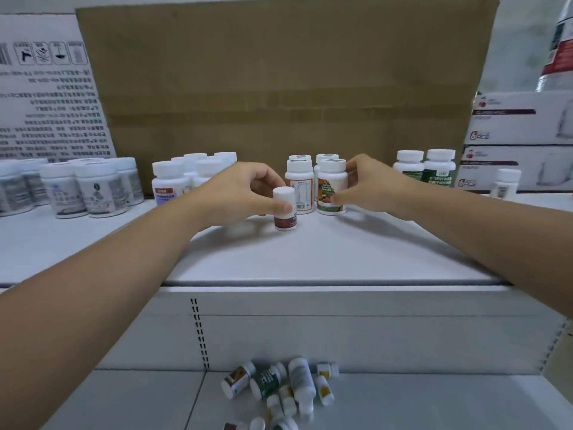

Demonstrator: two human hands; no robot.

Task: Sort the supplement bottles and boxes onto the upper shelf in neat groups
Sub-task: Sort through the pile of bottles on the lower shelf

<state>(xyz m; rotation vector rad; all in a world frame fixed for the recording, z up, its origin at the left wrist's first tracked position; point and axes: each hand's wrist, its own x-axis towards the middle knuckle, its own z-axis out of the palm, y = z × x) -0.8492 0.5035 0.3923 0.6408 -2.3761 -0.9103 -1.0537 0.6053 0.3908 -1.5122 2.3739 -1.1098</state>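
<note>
On the white upper shelf (310, 259), my left hand (245, 193) grips a small white bottle with a brown label (284, 209) that stands upright on the surface. My right hand (369, 184) holds an orange-and-green labelled bottle (331, 187) at the front right of a tight group of similar bottles (299, 184). Other groups stand in a row: grey-labelled bottles (80, 187) at far left, red-tagged white bottles (183, 178) behind my left hand, two green-labelled bottles (424, 169) at right. A heap of mixed bottles (282, 389) lies on the lower shelf.
A large brown cardboard sheet (279, 82) forms the back wall. A white printed carton (46, 97) leans at the left. Stacked white boxes (521, 144) stand at the right with a lone small bottle (504, 184) in front. The slotted shelf back panel (341, 330) separates the levels.
</note>
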